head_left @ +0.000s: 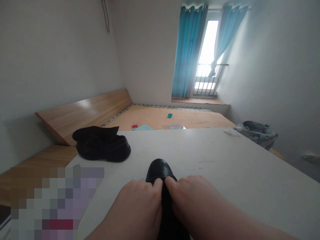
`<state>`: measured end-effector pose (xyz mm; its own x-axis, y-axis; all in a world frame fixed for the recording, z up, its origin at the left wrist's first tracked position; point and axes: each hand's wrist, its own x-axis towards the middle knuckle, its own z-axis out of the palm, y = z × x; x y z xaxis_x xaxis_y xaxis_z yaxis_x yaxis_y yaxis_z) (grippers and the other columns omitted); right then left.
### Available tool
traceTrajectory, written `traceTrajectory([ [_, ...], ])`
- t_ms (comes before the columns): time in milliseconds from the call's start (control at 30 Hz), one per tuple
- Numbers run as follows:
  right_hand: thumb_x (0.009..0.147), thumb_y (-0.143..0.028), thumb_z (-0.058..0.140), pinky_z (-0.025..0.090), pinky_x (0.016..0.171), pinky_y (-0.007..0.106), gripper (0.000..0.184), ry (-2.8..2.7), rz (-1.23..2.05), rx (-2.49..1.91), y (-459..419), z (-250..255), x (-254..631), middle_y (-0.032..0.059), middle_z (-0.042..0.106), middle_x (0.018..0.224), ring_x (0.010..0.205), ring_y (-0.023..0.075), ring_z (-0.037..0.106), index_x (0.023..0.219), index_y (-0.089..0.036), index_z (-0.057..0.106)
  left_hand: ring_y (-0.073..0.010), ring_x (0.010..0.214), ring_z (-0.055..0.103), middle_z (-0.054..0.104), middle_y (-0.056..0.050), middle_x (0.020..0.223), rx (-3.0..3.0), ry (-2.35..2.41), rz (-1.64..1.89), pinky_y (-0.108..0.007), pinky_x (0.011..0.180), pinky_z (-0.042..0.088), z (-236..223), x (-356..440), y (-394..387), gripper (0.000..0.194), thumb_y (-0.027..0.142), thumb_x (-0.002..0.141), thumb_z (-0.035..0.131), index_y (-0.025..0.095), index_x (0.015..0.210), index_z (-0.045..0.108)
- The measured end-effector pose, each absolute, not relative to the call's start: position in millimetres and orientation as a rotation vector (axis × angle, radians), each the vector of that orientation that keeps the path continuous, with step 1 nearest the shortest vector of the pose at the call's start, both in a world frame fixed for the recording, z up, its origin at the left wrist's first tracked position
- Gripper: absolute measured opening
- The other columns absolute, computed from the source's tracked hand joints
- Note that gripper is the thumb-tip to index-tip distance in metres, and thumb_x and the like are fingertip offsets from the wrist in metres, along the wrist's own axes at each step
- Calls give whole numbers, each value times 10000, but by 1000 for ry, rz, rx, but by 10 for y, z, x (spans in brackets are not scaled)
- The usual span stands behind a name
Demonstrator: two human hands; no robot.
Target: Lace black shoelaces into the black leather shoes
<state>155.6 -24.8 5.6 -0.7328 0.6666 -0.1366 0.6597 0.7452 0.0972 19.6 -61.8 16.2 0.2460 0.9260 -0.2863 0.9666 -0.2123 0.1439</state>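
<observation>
A black leather shoe (160, 170) stands at the bottom middle of the view, toe pointing away from me, on a white table top (225, 166). My left hand (137, 206) and my right hand (192, 203) grip it from either side, fingertips pressed in behind the toe. Their backs hide most of the shoe, and its rear runs out of the frame. To the left on the table lies a second black shoe or ankle boot (103, 146), its upper folded over, out of reach of both hands.
Beyond the table lies a wooden bed board (170, 120) with a teal item (170, 115), a red item (135, 126), pale blue paper (143, 127) and clear plastic (173, 126). A white paper (231, 132) sits on the far table edge. A grey bag (257, 133) stands right; a pixelated patch covers the lower left.
</observation>
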Motion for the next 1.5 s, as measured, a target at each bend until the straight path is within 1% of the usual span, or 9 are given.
traceTrajectory([
  [133, 783, -87, 556, 190, 470, 308, 147, 2826, -56, 1135, -212, 185, 1624, 59, 705, 670, 586, 209, 662, 813, -189, 657, -306, 824, 699, 740, -100, 909, 2229, 1718, -130, -408, 699, 495, 226, 94, -641, 314, 196, 927, 377, 234, 989, 683],
  [267, 821, -168, 552, 274, 528, 261, 113, 2882, -497, 1192, -177, 365, 1675, -1, 673, 724, 641, 141, 588, 726, -203, 602, -281, 767, 685, 724, -67, 831, 2234, 1749, -57, -359, 639, 439, 237, 17, -638, 323, 240, 913, 413, 259, 826, 723],
  [400, 813, -143, 536, 353, 623, 246, 92, 2935, -730, 1232, -116, 428, 1705, -10, 646, 800, 731, 131, 553, 738, -190, 559, -211, 749, 642, 688, -41, 882, 2281, 1720, 114, -307, 632, 401, 200, 7, -620, 280, 185, 867, 475, 236, 722, 709],
  [533, 858, -202, 514, 356, 579, 255, 102, 2911, -918, 1279, -27, 451, 1737, -21, 620, 737, 677, 136, 530, 774, -208, 570, -179, 758, 612, 671, -12, 870, 2316, 1642, 386, -283, 655, 390, 183, -12, -571, 249, 180, 882, 477, 226, 747, 681],
  [800, 895, -272, 595, 464, 638, 251, 99, 2964, -2161, 994, 18, 451, 1720, -17, 633, 730, 688, 120, 584, 847, -186, 586, -114, 581, 577, 673, 55, 626, 2038, 1529, 1027, -205, 532, 376, 421, -100, -441, 244, 348, 877, 572, 236, 707, 705],
  [1033, 922, -152, 541, 453, 632, 226, 111, 3476, -1574, 1165, -155, 384, 1661, -25, 651, 802, 732, 112, 602, 990, -219, 597, -109, 565, 576, 677, 64, 590, 1824, 1407, 1233, -191, 523, 403, 450, -100, -467, 227, 349, 817, 635, 233, 633, 700],
  [1200, 931, -198, 541, 464, 634, 230, 165, 3420, -1748, 1121, -167, 317, 1631, -40, 628, 784, 711, 114, 591, 1080, -232, 479, -107, 570, 561, 662, 84, 606, 1929, 1452, 1297, -209, 547, 404, 437, -77, -531, 175, 341, 841, 646, 279, 699, 729],
  [1333, 970, -286, 498, 490, 809, 284, 142, 3267, -1714, 989, -140, 364, 1638, 7, 655, 935, 876, 138, 599, 1007, -210, 613, -99, 592, 554, 647, 88, 637, 1946, 1437, 1457, -197, 550, 413, 427, -60, -577, 139, 326, 847, 661, 293, 729, 724],
  [1500, 978, -208, 473, 469, 890, 288, 222, 3298, -1767, 789, -131, 397, 1630, -3, 694, 933, 927, 131, 613, 948, -207, 693, -85, 606, 554, 604, 81, 628, 1910, 1353, 1491, -180, 554, 428, 403, -67, -566, 112, 264, 840, 675, 307, 778, 757],
])
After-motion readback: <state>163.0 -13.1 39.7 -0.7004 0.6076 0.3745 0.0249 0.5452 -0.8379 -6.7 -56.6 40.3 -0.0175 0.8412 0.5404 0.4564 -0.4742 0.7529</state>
